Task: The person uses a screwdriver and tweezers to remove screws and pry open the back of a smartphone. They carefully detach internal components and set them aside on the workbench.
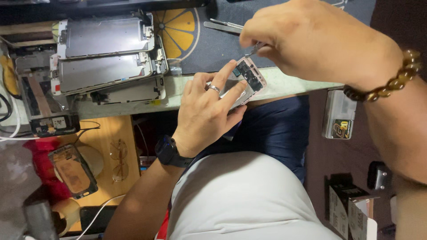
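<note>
Cluttered and pale green, the workbench edge [284, 86] crosses the upper half of the frame, with a dark mat [222, 49] bearing a yellow citrus-slice print lying on it at top centre. At the upper left sits a stack of silver phone back plates [104, 55], overlapping one another, and a spare pair of tweezers [222, 26] rests on the mat near the top.

Just above the middle of the frame, at the bench edge, is an opened phone frame [247, 80]: a slim, light-coloured metal shell, tilted, its upper end showing dark components and a small blue part inside. The left hand [207, 111], wearing a ring and a black wristwatch [171, 151], grasps this frame from below, fingers spread along its side and the index finger lying across its face. The right hand [311, 38], with a beaded amber bracelet [391, 82] on the wrist, comes in from the upper right and pinches a thin metal tool [254, 49] between its fingertips, the tip pointing down at the frame's top corner.

Lower left, on a wooden surface, lies a phone with an amber-tinted screen [73, 171] beside a pair of glasses [118, 160]. At the right, a small clear box [339, 114] sits below the bench.
</note>
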